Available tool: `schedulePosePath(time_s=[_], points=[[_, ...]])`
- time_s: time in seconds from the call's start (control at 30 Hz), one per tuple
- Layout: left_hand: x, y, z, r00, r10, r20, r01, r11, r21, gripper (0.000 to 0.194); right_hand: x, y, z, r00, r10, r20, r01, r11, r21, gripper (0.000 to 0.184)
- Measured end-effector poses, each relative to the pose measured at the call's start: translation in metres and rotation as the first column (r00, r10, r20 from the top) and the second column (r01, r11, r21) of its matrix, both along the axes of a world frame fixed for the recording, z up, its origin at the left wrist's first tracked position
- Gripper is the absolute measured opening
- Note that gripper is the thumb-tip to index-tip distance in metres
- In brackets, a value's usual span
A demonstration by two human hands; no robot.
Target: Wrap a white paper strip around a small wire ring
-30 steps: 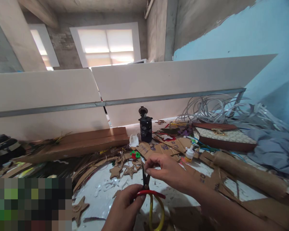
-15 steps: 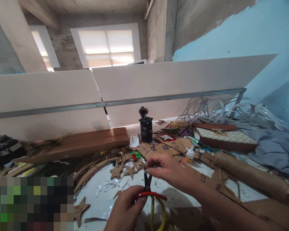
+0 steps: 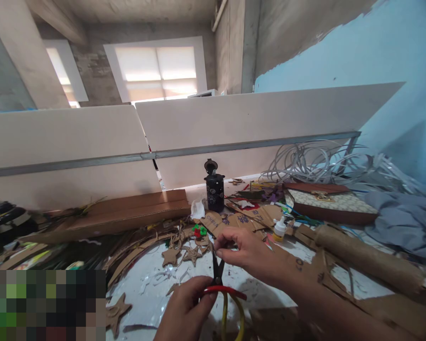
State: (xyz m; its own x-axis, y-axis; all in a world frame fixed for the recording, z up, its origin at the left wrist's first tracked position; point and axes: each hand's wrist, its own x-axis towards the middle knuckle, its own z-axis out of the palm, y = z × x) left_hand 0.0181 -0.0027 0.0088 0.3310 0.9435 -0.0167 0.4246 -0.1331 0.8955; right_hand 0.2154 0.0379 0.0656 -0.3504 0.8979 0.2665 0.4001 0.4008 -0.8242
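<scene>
My left hand (image 3: 190,305) is closed round the handle side of a pair of scissors (image 3: 218,280) with dark blades and red and yellow handles. The blades point away from me and stand a little apart. Right at their tips, my right hand (image 3: 243,248) has its thumb and fingers pinched together; whatever is between them is too small to make out. Just beyond the blades lie cardboard stars (image 3: 170,257) and a small red and green ornament (image 3: 199,230). Another cardboard star (image 3: 118,312) rests to the left of my left hand.
A black bottle (image 3: 215,192) with its lid up stands at the back. A small glue bottle (image 3: 279,229), a handbag (image 3: 332,203), a cardboard roll (image 3: 371,258) and grey cloth (image 3: 397,218) are on the right. Cardboard strips (image 3: 135,208) and paper scraps lie about the white table (image 3: 149,303).
Both hands and the scissors keep nearly the same place and pose. The whole view has shifted very slightly.
</scene>
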Motion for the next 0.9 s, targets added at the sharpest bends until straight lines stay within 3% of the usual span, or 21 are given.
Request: schedulePosePath(time_s=[0.17,0.27,0.6,0.9], points=[[0.002,0.0,0.002,0.999,0.03,-0.011,-0.031,0.999,-0.043,0.028,0.002,-0.003,0.012,0.994,-0.065,0.089,0.06,0.997,0.058,0.015],[0.003,0.0,0.004,0.999,0.04,-0.023,-0.041,0.999,-0.036,0.028,0.003,-0.004,0.015,0.993,-0.038,0.115,0.029,0.996,0.081,0.016],[0.001,0.0,0.002,0.999,0.04,-0.015,-0.04,0.999,0.0,0.026,0.001,-0.005,0.011,0.985,-0.006,0.17,-0.012,0.995,0.099,0.009],[-0.001,0.001,-0.001,0.999,0.022,-0.03,-0.021,0.999,0.034,0.027,0.001,-0.002,0.004,0.989,0.047,0.14,-0.059,0.995,0.079,0.014]])
